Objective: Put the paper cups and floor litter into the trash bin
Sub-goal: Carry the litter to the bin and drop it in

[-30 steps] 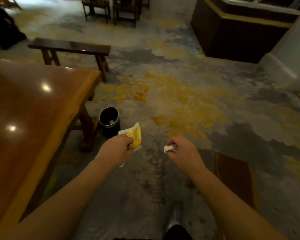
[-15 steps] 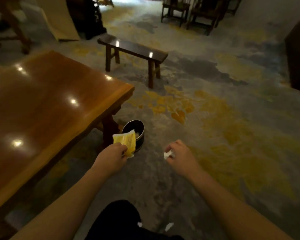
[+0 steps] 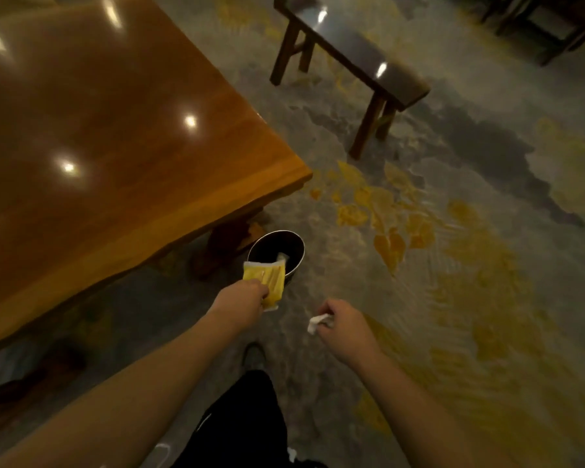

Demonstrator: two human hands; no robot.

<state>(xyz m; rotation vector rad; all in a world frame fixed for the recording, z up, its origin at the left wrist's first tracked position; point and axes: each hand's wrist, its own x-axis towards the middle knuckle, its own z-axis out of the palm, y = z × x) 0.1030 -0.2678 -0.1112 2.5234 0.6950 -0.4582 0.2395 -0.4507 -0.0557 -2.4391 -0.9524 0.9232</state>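
A round black trash bin (image 3: 293, 244) stands on the floor beside the table leg, with a pale scrap of litter lying inside it. My left hand (image 3: 240, 304) grips a flat yellow wrapper (image 3: 267, 280), whose upper edge overlaps the bin's near rim. To the right, my right hand (image 3: 343, 320) is closed on a small crumpled white paper (image 3: 316, 323), apart from the bin. No paper cups are in view.
A large glossy wooden table (image 3: 115, 136) fills the left side, its dark leg (image 3: 222, 246) right next to the bin. A dark wooden bench (image 3: 352, 59) stands beyond. My leg and shoe (image 3: 254, 356) are below the hands on the mottled grey and yellow floor.
I have stepped closer to the bin, which now looks larger and nearer. My left hand has carried the yellow wrapper up to the bin's rim. My right hand still holds the white paper.
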